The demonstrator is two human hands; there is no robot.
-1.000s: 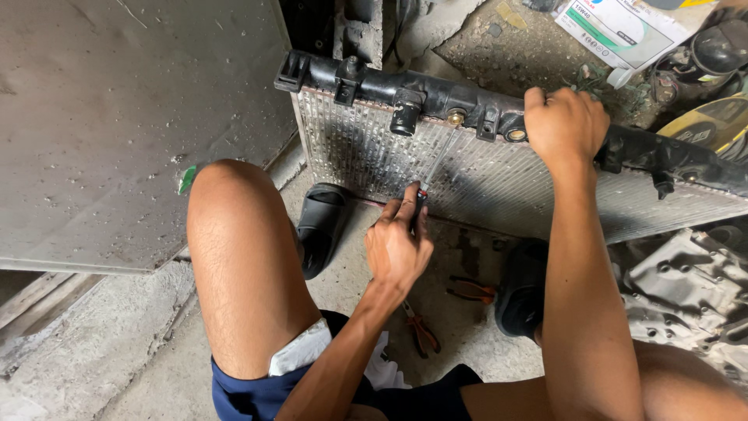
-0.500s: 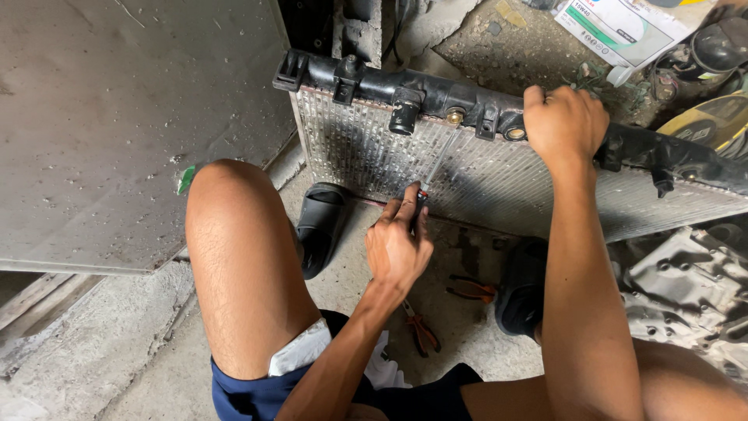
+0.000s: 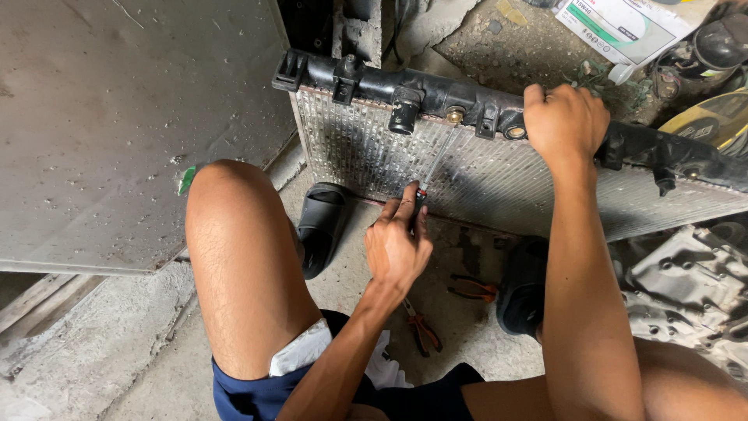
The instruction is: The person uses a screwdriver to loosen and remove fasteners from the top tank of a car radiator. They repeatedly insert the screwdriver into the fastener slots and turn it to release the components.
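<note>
One radiator (image 3: 499, 175), one screwdriver (image 3: 435, 165), two hands

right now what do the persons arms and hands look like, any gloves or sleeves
Both arms are bare, with no sleeves in view. The left hand and the right hand wear no gloves, and no rings, watch or bands show. The only clothing visible is dark blue shorts.

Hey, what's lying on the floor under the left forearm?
Red-handled pliers lie on the concrete floor beneath the left hand, jaws hidden by the wrist. A second red-handled pair lies beside the black sandal.
</note>
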